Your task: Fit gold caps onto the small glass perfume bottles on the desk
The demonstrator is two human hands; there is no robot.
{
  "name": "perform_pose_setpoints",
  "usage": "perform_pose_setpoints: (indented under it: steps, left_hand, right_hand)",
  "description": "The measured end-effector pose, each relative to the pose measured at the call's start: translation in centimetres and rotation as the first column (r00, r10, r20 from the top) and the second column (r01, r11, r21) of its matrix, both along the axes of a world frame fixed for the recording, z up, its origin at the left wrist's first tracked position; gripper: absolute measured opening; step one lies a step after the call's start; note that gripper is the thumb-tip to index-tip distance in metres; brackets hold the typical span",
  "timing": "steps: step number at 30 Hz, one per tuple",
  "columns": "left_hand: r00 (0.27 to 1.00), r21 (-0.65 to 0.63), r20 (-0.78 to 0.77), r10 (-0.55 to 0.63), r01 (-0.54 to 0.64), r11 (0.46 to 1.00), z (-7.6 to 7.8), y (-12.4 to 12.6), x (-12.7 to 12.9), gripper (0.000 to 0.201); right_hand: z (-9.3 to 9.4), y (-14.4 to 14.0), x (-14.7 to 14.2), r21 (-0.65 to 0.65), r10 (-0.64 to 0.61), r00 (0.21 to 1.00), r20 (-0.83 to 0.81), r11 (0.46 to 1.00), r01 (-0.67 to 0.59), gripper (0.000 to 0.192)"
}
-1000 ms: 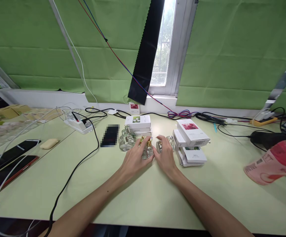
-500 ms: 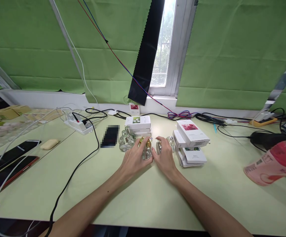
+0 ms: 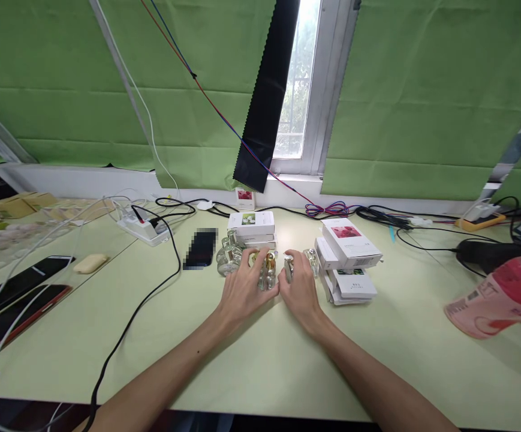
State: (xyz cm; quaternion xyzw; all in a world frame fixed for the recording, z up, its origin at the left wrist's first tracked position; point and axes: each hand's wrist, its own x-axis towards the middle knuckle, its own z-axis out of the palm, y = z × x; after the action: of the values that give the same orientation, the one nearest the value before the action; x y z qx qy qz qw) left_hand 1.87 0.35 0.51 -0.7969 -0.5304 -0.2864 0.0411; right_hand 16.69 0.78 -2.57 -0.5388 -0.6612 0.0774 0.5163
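Both hands barely shift since before: left hand (image 3: 242, 288) curls around the gold-capped bottles (image 3: 267, 270), right hand (image 3: 300, 288) (half-closed) cups a silver-capped bottle (image 3: 288, 268) mid-table

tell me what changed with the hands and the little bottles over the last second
Very little. The left hand crept slightly forward over the gold-capped glass bottles, and the right hand edged inward toward it, fingers on a silver-capped bottle. Nothing was lifted or let go. The white boxes, phone and pink bottle stayed put.
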Motion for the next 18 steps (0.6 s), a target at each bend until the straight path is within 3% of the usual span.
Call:
perform_pose_setpoints:
  steps: [18]
  left_hand:
    - [0.999, 0.020, 0.034, -0.006, 0.005, 1.000, -0.12, -0.04, 0.10, 0.059]
  right_hand:
    - [0.21, -0.40, -0.16, -0.038, -0.018, 1.000, 0.002, 0.999, 0.018, 0.044]
